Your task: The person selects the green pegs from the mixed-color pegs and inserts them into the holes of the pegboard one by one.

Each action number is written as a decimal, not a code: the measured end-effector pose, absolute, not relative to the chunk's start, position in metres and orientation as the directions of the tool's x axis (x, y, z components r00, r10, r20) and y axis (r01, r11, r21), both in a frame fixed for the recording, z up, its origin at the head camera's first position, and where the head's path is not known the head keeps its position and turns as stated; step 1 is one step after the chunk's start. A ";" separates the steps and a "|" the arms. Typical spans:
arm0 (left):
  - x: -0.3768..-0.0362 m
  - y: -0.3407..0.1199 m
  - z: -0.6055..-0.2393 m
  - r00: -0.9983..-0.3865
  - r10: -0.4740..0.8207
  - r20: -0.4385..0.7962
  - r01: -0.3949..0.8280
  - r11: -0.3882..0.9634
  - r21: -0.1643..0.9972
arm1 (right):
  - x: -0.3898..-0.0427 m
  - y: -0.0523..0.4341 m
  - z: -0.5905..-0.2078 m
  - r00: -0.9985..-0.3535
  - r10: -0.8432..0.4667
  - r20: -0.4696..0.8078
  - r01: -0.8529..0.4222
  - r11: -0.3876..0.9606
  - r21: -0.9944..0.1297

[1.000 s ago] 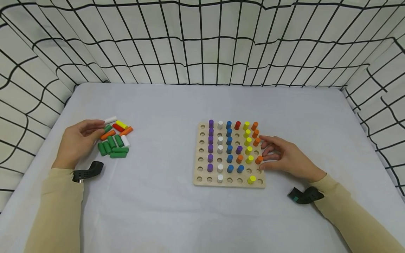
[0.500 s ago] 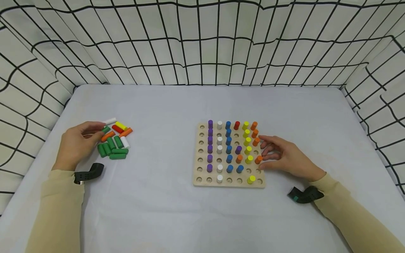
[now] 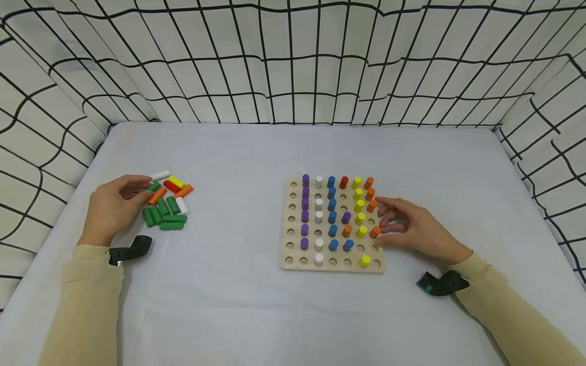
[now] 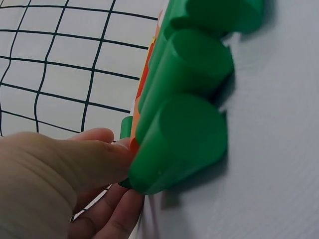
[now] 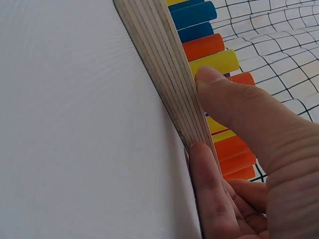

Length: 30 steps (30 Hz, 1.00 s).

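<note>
Left hand (image 3: 112, 208) pinching orange peg (image 3: 157, 195) at loose pile's edge, left of board (image 3: 289, 254). Right hand (image 3: 414, 230) gripping board's right edge, thumb on top.

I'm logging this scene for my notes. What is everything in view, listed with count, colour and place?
pegboard: one, pale wood, right of centre.
standing pegs: purple, white, blue, yellow, orange, one red; in the pegboard's holes.
loose pegs: mostly green, plus orange, white, red, yellow; lying at left.
table cover: one, pale grey.
backdrop: white with black grid, behind and at sides.
left hand: touching the loose pegs.
right hand: at the pegboard's right edge.
</note>
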<state>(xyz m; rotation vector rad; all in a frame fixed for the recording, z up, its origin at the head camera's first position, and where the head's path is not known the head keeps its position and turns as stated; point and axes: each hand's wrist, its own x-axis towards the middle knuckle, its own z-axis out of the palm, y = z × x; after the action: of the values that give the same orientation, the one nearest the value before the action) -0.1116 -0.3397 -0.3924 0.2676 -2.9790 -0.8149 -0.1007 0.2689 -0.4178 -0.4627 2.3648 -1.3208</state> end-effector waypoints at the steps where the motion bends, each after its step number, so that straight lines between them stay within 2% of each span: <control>1: -0.112 -0.340 -0.392 -0.984 -0.178 -0.005 -0.156 0.847 0.508 | -0.101 0.269 -0.418 -0.869 -0.461 -0.177 -0.091 0.502 -0.860; 30: -0.110 -0.328 -0.382 -0.992 -0.119 0.038 -0.079 0.836 0.543 | -0.100 0.268 -0.418 -0.870 -0.454 -0.190 -0.070 0.496 -0.866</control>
<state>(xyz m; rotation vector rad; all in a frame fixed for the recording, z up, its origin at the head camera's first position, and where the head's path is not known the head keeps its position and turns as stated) -0.1099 -0.3280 -0.3823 0.1586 -2.9428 -0.8656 -0.1002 0.2683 -0.4180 -0.4349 2.3492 -1.3335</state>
